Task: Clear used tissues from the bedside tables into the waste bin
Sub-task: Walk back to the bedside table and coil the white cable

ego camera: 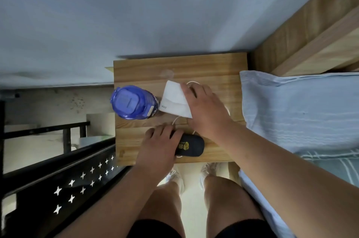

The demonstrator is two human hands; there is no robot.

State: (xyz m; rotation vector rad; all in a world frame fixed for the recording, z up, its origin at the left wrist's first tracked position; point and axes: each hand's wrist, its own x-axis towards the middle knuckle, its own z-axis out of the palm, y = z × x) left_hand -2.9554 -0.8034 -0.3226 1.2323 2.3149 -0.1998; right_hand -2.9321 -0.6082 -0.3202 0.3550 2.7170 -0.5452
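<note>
A light pine bedside table (194, 66) sits in the middle of the frame against a pale wall. The right hand (204, 105) lies over the right edge of a flat, white, tissue-like folded piece (172, 97) near the table's centre. Its fingers are bent and close together over that edge and its thumb is hidden. The piece has small grey print at its lower left corner, so whether it is a tissue or a packet cannot be told.

Just left of it, at the table's left edge, stands a translucent blue plastic water bottle (133, 102) with its lid on. A thin white cable (175, 120) runs between the two hands.

Lower down, the left hand (161, 144) grips the left end of a black oval case (191, 146) with a yellow logo, its fingers curled and slightly apart.

A light blue striped pillow (291, 111) fills the right side. A black metal rail with star-shaped cut-outs (77, 183) crosses the lower left.
</note>
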